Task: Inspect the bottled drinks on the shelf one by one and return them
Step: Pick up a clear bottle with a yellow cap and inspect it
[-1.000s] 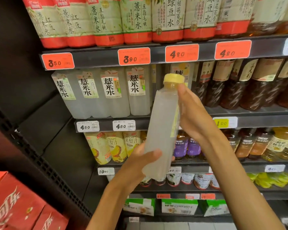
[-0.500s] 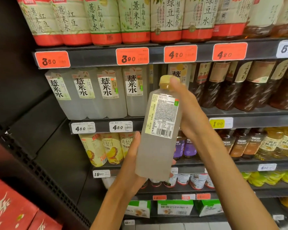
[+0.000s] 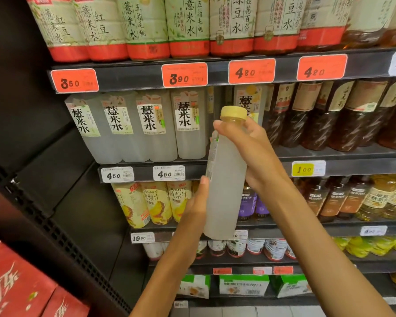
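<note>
Holding the cloudy bottle [image 3: 224,191], your right hand [image 3: 249,152] pinches below its cap; your left hand [image 3: 196,209] cradles its base. Full, smooth plastic: probably heavy, slippery.

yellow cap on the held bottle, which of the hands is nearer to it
Right. The right hand grips the bottle at the neck just under the yellow cap; the left hand holds its lower part.

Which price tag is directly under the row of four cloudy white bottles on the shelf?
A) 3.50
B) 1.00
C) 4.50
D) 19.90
C: two white tags reading 4.50 sit on the shelf edge just below the cloudy white bottles.
</note>
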The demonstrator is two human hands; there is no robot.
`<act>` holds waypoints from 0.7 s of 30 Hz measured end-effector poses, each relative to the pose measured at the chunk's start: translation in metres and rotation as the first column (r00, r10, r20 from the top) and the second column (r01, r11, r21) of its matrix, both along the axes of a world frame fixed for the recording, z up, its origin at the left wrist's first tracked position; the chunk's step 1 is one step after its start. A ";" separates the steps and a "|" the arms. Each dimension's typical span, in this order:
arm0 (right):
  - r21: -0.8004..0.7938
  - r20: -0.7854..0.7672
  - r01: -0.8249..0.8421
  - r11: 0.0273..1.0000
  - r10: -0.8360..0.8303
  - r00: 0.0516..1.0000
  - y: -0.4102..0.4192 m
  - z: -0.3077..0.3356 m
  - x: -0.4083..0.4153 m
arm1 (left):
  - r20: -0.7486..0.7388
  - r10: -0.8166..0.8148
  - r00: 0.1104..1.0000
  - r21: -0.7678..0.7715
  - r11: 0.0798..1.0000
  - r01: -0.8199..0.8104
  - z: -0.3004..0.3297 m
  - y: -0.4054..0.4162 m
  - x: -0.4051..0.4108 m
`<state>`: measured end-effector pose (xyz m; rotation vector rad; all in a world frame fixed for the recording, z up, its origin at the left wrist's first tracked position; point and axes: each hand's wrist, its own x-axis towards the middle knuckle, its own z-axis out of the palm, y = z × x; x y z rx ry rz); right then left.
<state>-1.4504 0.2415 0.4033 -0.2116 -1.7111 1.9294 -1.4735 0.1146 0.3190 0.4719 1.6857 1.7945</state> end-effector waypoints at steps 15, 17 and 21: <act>-0.322 -0.157 -0.409 0.854 0.377 0.913 0.020 -0.003 -0.003 | 0.312 -0.516 0.798 0.439 0.823 0.361 -0.004 -0.004 0.009; -0.270 -0.102 -0.322 0.907 0.306 0.947 0.023 -0.001 0.000 | 0.306 -0.445 0.841 0.397 0.863 0.312 -0.004 -0.007 0.001; -0.138 0.004 -0.200 0.970 0.203 0.979 0.025 0.004 0.007 | 0.277 -0.435 0.857 0.416 0.858 0.301 0.002 -0.009 -0.005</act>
